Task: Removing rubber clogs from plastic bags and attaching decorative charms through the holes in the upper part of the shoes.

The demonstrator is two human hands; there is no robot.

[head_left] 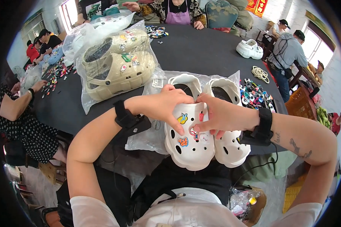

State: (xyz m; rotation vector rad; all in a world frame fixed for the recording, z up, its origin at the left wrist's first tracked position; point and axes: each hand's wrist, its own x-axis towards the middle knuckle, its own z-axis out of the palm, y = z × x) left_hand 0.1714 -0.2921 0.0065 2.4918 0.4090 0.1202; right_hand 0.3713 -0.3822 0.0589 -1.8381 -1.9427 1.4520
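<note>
head view is showing both hands working over a pair of white clogs lying side by side on a clear plastic bag [147,138] at the near edge of the dark round worktop [201,49]. the left hand [163,104] is resting on the left white clog [188,145], its fingers curled together and pressing down on the upper, thumb reaching toward the middle. the right hand [220,115] is reaching across the right white clog [231,149], its fingers pinched together on a small red-ringed charm [193,132] that is sitting against a hole in the left clog's upper. a yellow and blue charm [182,118] and an orange and blue charm [183,142] are already sitting in other holes of the same clog. black straps are wrapping both wrists.

judging by this, the step in hand is seating that charm: the left hand is steadying the shoe while the right is pushing the charm's back through the hole. the next move is likely calling for firm pressure straight down until the charm is lying flat, with the clog kept from sliding on the slick bag.

a heap of loose coloured charms [254,94] is lying just right of the clogs, bagged beige clogs [117,68] are lying further back on the left, and another white clog [250,49] is standing far off. other people are sitting around the worktop.
</note>
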